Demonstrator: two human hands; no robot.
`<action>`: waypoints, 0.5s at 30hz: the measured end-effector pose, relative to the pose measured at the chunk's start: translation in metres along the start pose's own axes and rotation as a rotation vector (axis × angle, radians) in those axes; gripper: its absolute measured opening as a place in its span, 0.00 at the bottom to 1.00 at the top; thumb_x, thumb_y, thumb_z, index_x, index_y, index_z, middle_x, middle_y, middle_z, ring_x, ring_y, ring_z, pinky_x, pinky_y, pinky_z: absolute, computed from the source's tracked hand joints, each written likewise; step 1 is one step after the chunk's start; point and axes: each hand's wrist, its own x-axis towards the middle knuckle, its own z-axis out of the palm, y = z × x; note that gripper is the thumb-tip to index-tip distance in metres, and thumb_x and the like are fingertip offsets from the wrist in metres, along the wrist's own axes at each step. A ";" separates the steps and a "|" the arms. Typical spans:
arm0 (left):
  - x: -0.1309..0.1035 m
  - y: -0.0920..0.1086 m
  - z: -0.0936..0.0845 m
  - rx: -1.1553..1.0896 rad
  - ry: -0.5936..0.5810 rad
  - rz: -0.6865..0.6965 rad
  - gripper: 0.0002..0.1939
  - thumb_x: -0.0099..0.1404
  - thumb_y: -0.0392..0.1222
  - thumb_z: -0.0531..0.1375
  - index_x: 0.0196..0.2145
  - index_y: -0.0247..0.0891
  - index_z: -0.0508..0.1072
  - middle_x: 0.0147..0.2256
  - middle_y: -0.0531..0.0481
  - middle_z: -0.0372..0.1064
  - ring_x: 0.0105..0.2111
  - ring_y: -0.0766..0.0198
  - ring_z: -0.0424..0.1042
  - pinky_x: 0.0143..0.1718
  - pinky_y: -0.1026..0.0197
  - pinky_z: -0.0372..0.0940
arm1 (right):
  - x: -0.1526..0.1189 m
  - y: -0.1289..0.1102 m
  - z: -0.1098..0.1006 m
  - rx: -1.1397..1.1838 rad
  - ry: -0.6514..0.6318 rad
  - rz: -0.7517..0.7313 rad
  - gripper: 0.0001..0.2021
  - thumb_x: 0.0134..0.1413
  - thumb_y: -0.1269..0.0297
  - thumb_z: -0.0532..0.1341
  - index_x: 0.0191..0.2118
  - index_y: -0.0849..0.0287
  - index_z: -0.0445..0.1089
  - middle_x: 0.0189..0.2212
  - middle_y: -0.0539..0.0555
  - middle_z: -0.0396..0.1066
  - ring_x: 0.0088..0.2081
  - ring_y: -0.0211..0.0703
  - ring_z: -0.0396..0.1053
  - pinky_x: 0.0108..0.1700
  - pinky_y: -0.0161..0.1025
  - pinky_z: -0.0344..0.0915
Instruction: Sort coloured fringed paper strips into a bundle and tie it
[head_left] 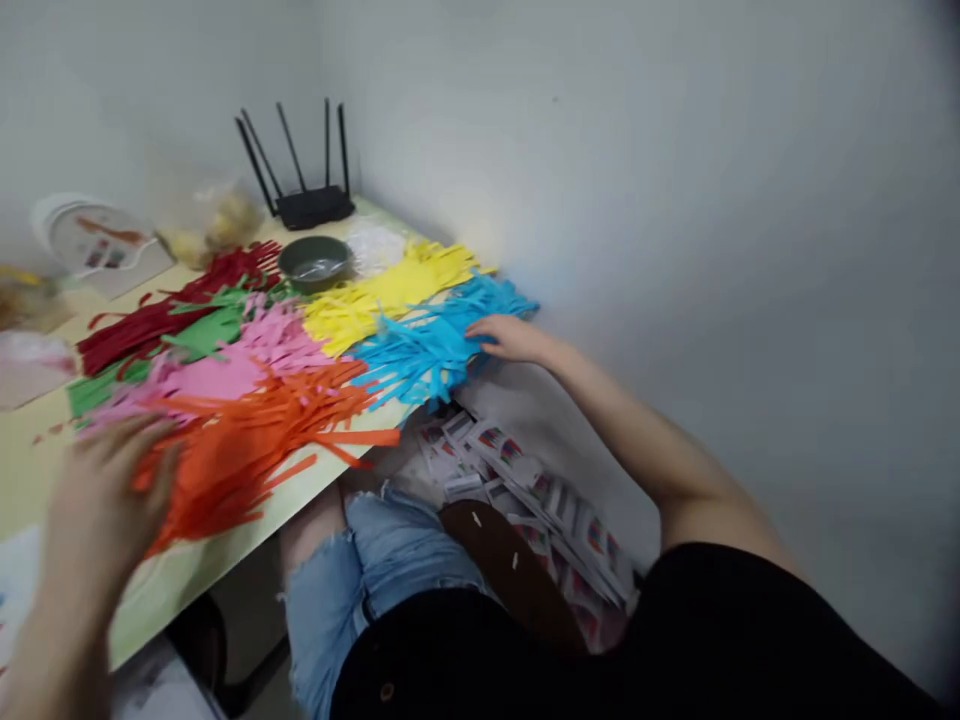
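My left hand (112, 495), blurred, is at the left end of a pile of orange fringed strips (232, 450), its fingers apart over the pile's edge. My right hand (510, 338) reaches to the right part of the blue fringed strips (427, 345); its fingers are apart and rest on or just over them. Behind these lie yellow strips (390, 290), pink strips (217, 370), green strips (210, 332) and dark red strips (165, 315). Whether either hand touches the material is hard to tell.
A black router (313, 207) with upright antennas stands at the table's back corner, near a dark green bowl (315, 262) and clear plastic (375, 247). Bags (225, 220) are at the back left. Beyond the table edge (300, 515), many printed packets (540, 490) lie low beside my legs.
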 end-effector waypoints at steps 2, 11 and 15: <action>0.041 0.070 0.053 -0.045 -0.128 0.201 0.12 0.66 0.50 0.56 0.43 0.48 0.77 0.47 0.46 0.77 0.47 0.49 0.76 0.53 0.43 0.70 | -0.001 0.012 0.001 -0.016 -0.065 -0.022 0.21 0.46 0.76 0.65 0.49 0.63 0.78 0.54 0.62 0.76 0.55 0.54 0.74 0.59 0.46 0.68; 0.149 0.263 0.264 -0.211 -0.649 0.280 0.15 0.67 0.39 0.60 0.49 0.33 0.78 0.51 0.37 0.76 0.53 0.50 0.74 0.58 0.53 0.65 | -0.005 0.041 -0.003 -0.084 -0.096 0.040 0.13 0.62 0.71 0.57 0.44 0.61 0.79 0.47 0.61 0.79 0.48 0.49 0.76 0.50 0.40 0.67; 0.158 0.268 0.301 -0.156 -0.680 0.189 0.16 0.65 0.44 0.64 0.46 0.32 0.79 0.47 0.35 0.78 0.49 0.49 0.76 0.51 0.55 0.68 | -0.001 0.041 -0.004 -0.088 -0.057 0.087 0.12 0.61 0.71 0.58 0.44 0.61 0.79 0.46 0.61 0.79 0.47 0.49 0.75 0.46 0.38 0.64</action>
